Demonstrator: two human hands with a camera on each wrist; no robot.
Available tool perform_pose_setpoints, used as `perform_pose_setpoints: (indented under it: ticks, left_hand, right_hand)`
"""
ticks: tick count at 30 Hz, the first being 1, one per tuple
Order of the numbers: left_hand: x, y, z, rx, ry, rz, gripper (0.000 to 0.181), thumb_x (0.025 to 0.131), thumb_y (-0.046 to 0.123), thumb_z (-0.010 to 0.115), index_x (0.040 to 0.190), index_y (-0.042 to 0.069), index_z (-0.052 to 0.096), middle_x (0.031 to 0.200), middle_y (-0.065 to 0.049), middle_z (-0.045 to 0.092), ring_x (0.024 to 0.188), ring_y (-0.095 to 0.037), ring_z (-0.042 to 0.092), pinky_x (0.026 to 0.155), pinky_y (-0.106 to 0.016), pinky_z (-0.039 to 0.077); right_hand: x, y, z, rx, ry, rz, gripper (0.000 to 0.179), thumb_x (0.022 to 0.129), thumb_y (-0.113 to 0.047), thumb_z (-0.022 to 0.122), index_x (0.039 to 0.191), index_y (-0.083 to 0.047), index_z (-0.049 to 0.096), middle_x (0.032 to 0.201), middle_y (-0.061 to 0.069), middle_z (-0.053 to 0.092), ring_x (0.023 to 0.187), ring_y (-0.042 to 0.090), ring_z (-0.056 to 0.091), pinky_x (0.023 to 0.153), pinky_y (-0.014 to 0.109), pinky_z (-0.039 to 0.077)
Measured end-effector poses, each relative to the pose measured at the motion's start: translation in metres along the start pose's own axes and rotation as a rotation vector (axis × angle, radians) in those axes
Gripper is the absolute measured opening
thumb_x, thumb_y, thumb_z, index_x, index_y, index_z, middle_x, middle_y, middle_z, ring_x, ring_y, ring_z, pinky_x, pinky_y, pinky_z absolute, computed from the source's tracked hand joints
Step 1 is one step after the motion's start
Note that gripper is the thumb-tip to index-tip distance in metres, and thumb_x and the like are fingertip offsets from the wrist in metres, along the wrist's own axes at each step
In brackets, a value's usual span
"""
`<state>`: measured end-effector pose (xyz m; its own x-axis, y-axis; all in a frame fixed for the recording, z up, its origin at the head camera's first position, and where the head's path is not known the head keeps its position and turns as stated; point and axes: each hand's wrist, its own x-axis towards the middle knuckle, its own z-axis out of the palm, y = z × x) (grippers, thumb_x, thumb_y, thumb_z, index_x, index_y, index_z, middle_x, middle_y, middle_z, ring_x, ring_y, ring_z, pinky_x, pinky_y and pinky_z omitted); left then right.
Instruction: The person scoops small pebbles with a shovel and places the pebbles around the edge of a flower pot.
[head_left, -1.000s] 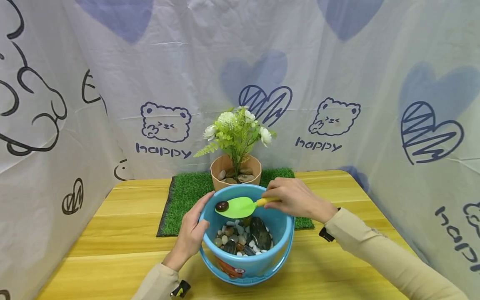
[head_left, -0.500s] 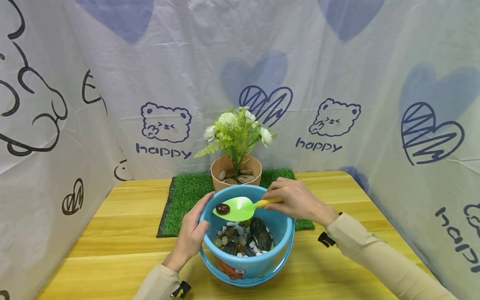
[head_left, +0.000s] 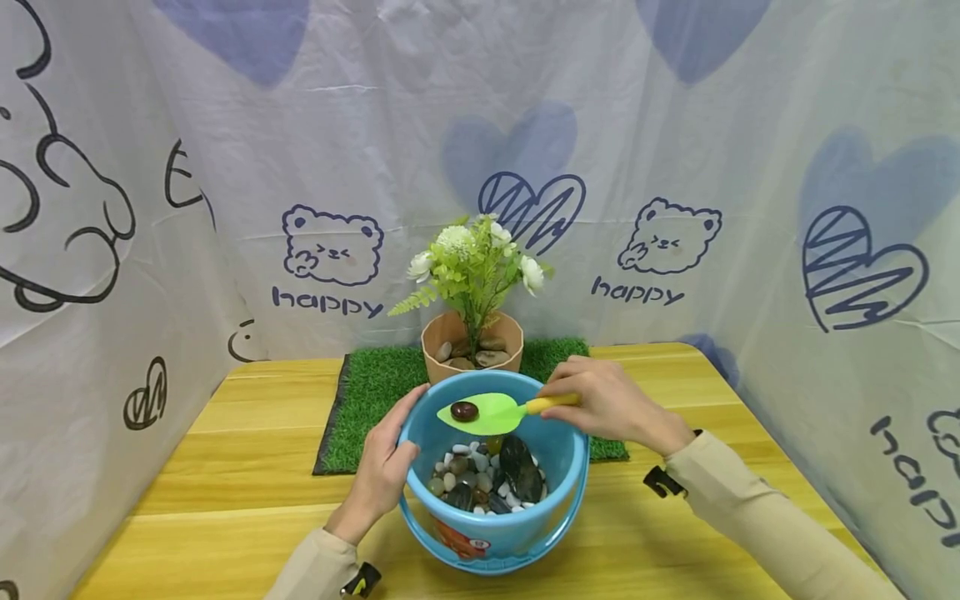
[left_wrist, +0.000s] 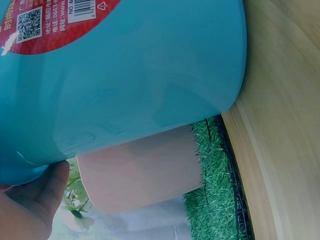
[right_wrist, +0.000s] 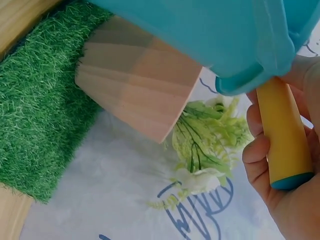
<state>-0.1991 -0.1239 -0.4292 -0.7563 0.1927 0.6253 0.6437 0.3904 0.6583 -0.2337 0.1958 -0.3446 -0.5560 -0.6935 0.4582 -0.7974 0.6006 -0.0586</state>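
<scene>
A light blue bucket (head_left: 487,533) stands on the table, with several pebbles and larger dark stones (head_left: 521,468) in its bottom. My left hand (head_left: 384,458) grips the bucket's left rim; in the left wrist view, its fingers (left_wrist: 52,187) curl at that rim. Above the pebbles, inside the bucket's mouth, is a small trowel with a bright green blade (head_left: 497,415). One glossy dark red stone (head_left: 464,411) lies on the blade near its pointed tip. My right hand (head_left: 603,404) holds the trowel by its yellow handle (right_wrist: 284,135), over the bucket's right rim.
Right behind the bucket, a peach flowerpot (head_left: 435,354) with stones and white flowers (head_left: 455,240) stands on a green turf mat (head_left: 371,408). The bucket's blue carrying handle (head_left: 558,533) hangs down in front. A printed white cloth (head_left: 360,125) encloses the wooden table (head_left: 255,450).
My right hand has drawn the trowel slightly to the right. The dark red stone now sits a little farther back from the blade's tip. My left hand and the bucket stay put.
</scene>
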Motion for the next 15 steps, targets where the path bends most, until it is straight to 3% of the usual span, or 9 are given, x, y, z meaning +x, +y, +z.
perform_pose_setpoints:
  ticks: [15]
  left_hand:
    - [0.001, 0.001, 0.0, -0.002, -0.003, -0.005, 0.07, 0.079, -0.002, 0.043, 0.148, 0.009, 0.043, 0.142, -0.012, 0.054, 0.114, -0.031, 0.064, 0.083, -0.047, 0.056]
  right_hand:
    - [0.009, 0.012, -0.022, -0.043, 0.069, 0.047, 0.023, 0.083, -0.028, 0.077, 0.102, -0.015, 0.079, 0.091, -0.003, 0.072, 0.069, 0.005, 0.062, 0.057, 0.018, 0.047]
